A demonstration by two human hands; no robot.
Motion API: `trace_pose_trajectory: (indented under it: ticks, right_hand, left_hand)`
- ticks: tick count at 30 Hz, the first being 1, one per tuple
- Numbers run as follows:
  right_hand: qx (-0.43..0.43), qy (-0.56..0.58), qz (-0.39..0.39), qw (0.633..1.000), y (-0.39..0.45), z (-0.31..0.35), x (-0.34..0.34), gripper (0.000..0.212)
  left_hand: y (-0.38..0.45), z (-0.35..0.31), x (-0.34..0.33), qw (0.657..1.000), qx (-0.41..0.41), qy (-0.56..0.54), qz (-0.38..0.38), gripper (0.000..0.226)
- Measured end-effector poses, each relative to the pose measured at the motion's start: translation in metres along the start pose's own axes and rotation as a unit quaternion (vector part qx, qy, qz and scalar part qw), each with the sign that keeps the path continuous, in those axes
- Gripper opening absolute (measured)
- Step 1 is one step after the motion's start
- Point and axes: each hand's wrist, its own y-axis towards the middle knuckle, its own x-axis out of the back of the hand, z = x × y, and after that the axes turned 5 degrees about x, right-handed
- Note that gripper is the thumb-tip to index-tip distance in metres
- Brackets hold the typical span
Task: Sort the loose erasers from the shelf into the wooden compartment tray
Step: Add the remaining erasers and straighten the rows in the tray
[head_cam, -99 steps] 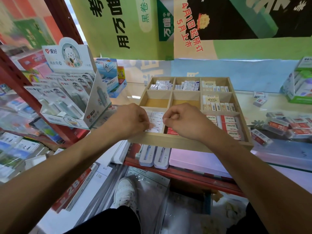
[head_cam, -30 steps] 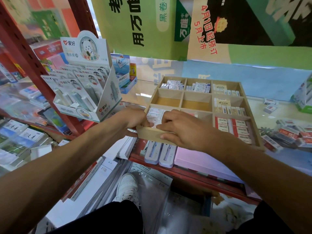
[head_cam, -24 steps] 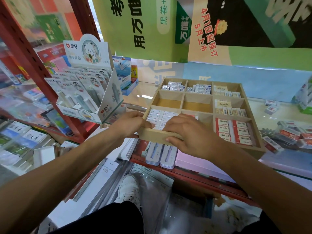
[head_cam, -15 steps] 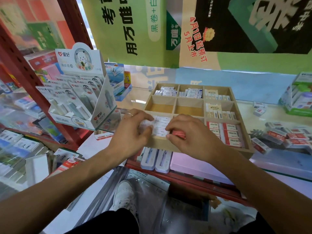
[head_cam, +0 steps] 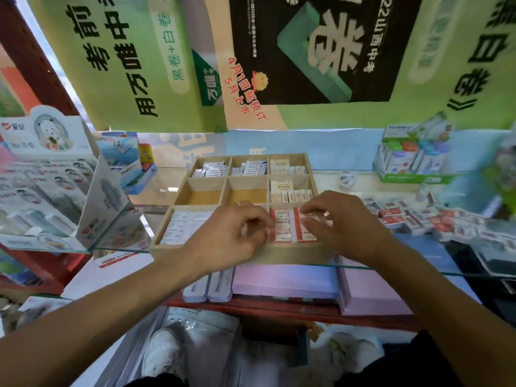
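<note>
The wooden compartment tray [head_cam: 290,254] sits on the glass shelf in front of me. Both my hands hover over its near row. My right hand [head_cam: 339,223] has bent fingers pinching a red-and-white eraser [head_cam: 310,219] in the near right compartment, among other red-and-white erasers [head_cam: 282,229]. My left hand [head_cam: 231,237] covers the near middle compartment, its fingers loosely curled and touching the left side of that red-and-white row. White erasers [head_cam: 178,227] fill the near left compartment. Loose red-and-white erasers [head_cam: 413,219] lie on the shelf to the right.
Two middle-row compartments [head_cam: 206,196] hold nothing; the back row and the middle right one hold small erasers. A white display box [head_cam: 55,191] stands at the left, a green-and-white box [head_cam: 413,163] at back right. Pink boxes [head_cam: 282,280] lie on the shelf below.
Both hands have moved right along the tray's near row, from the left and middle compartments to the middle and right ones. The right hand brought a red eraser over.
</note>
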Motion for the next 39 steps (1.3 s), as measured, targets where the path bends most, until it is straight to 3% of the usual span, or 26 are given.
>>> trace_pose_trajectory:
  ticks: [4,8,15,22,28,36,39]
  right_hand:
    - [0.015,-0.042,0.064,0.997,-0.018,-0.014,0.001,0.019]
    - [0.031,-0.016,0.062,0.997,-0.026,-0.020,-0.003,0.017]
    - [0.053,-0.006,0.086,0.995,-0.031,-0.023,0.000,0.013]
    - [0.062,0.024,0.115,0.991,-0.040,-0.019,0.008,0.010]
    - [0.009,0.142,0.029,0.989,-0.049,-0.028,0.018,0.002]
    - [-0.099,0.066,-0.041,0.992,-0.068,-0.068,0.042,0.008]
    - [-0.134,0.033,-0.079,0.987,-0.077,-0.087,0.050,0.006]
  left_hand:
    - [0.014,-0.017,-0.018,0.999,0.007,0.038,0.023,0.009]
    - [0.004,-0.016,-0.037,0.999,0.002,0.040,0.004,0.017]
    - [-0.003,-0.020,-0.036,0.999,0.009,0.033,-0.013,0.009]
    - [-0.018,-0.024,-0.035,1.000,-0.005,0.022,0.018,0.006]
    - [-0.010,-0.027,-0.028,1.000,0.008,0.000,-0.008,0.010]
    - [0.045,-0.061,-0.042,0.999,-0.022,-0.033,0.006,0.019]
    - [0.072,-0.073,-0.062,0.998,-0.023,-0.026,0.044,0.014]
